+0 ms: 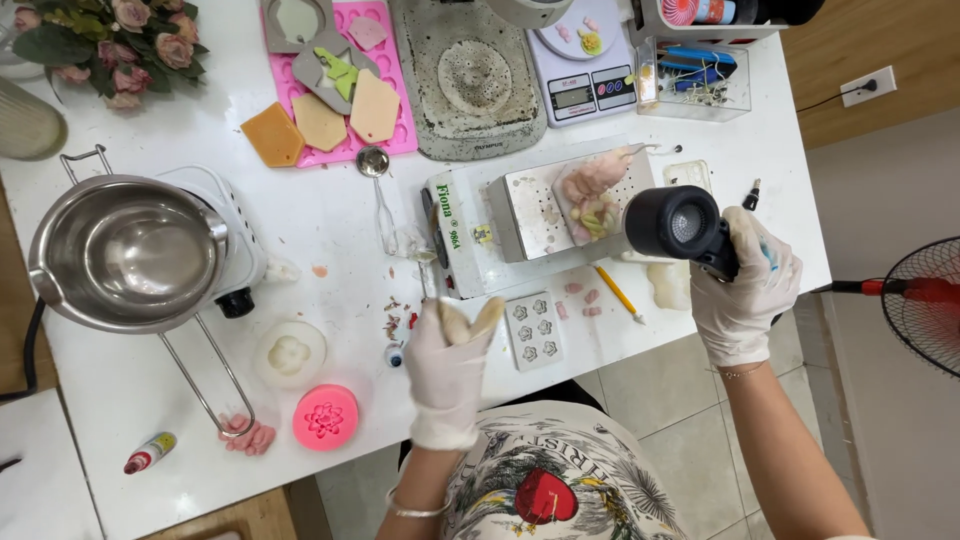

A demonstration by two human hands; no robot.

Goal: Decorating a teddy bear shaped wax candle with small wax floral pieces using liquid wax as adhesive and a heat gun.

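Black and round-nosed, the heat gun point(683, 226) sits in the gloved right hand point(745, 290), fingers wrapped tight around its handle, its nozzle turned toward the pink and pale wax pieces point(592, 195) lying on the perforated metal plate point(540, 210) of a white heating machine point(465, 235). The gun hangs just right of the plate, above the right part of the white surface point(330, 215).

Nearer, the gloved left hand point(452, 365) is raised over the surface's near edge, fingers pointing away and closed narrowly; whether it grips anything small I cannot tell. Just right of it lies a small white flower mould point(533, 331), with a yellow pencil point(617, 291) and a few pink bits beyond.

Further left stand a steel pot point(125, 255) on a white heater, a round white mould point(290, 353) and a round pink mould point(325, 416) near the front edge. At the far side lie a pink silicone tray point(345, 140) with orange hexagonal pieces, a stained grey mat point(470, 80) and a digital scale point(582, 60).
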